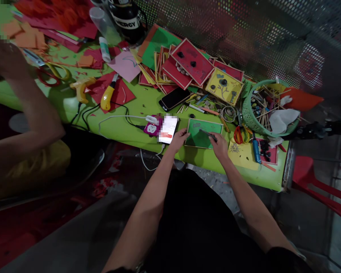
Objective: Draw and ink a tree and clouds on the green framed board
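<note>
A green card framed with thin sticks lies at the front edge of the table, with grey drawn shapes near its top. My left hand pinches the card's left edge, thumb on top. In my right hand is a slim dark pen, held slanted with its tip over the middle of the card. Whether the tip touches the surface is too small to tell. Just left of my left hand lies a phone with a lit screen. Scissors with red and yellow handles lie right of the card.
Behind the card are a dark phone and stacked framed cards. A green basket of sticks stands to the right, near a blue-handled tool. Cables, a glue gun and a yellow cutter lie left. Another person's arm reaches in.
</note>
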`<state>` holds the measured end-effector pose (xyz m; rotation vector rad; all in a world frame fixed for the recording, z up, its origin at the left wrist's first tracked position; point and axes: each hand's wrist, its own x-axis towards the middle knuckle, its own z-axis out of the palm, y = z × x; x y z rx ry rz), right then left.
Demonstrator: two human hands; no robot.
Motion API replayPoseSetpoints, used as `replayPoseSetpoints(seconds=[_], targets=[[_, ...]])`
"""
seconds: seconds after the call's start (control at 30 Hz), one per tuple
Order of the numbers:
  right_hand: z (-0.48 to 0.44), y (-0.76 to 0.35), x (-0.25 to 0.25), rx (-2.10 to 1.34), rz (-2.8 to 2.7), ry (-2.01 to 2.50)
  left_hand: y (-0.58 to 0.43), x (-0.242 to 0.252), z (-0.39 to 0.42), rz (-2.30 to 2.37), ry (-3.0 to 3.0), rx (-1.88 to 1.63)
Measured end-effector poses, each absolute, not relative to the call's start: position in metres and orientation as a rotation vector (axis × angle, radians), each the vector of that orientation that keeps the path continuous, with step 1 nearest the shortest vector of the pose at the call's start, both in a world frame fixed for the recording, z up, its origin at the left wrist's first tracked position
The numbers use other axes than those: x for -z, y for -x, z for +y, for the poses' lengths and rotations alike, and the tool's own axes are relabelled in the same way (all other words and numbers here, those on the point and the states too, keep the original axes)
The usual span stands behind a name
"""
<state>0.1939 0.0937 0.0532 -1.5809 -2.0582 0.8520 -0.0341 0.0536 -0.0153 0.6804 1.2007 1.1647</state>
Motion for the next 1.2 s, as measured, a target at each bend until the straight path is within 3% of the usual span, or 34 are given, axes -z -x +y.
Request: replayPoseSetpoints(seconds=[1.2], targets=[[0.087,-0.189,-0.046,-0.939,-1.834,1.655,0.035,0.018,0.052,1.240,-0.653,-1.144]])
